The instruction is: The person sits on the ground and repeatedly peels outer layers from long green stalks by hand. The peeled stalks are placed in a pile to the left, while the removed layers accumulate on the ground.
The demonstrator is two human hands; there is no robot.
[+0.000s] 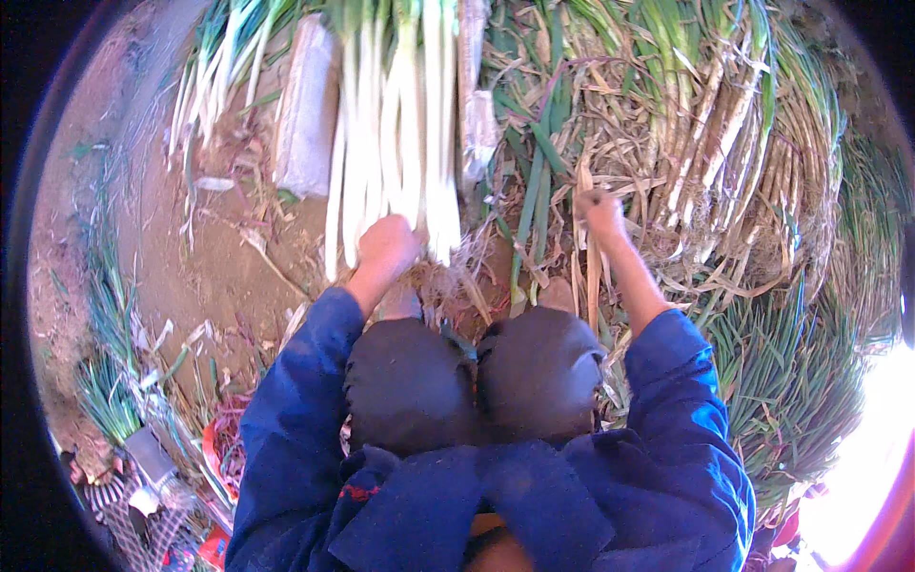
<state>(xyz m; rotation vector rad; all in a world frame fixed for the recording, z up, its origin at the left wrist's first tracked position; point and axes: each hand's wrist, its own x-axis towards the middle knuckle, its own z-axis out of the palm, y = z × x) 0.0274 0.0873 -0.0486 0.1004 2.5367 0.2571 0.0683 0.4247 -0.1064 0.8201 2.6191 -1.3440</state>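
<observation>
My left hand (388, 247) is curled at the lower ends of a row of peeled long green onions (400, 129), whose white stalks point towards me. Its fingers are hidden under the back of the hand, so I cannot see whether a stalk is gripped. Farther right, my right hand (599, 211) is bent with the fingers drawn in, over dry onion leaves (592, 272). Blur hides whether it holds one. Beside it lies a heap of unpeeled long green onions (704, 150) with soil and roots on them. Loose green leaves (532, 193) are between the two groups.
A plastic-wrapped block (307, 114) and a wrapped strip (477, 136) flank the peeled row. More peeled onions (214, 93) lie left on bare soil (200, 264). Green tops (786, 386) are heaped at right. A red container (221, 450) and another person (136, 515) are lower left.
</observation>
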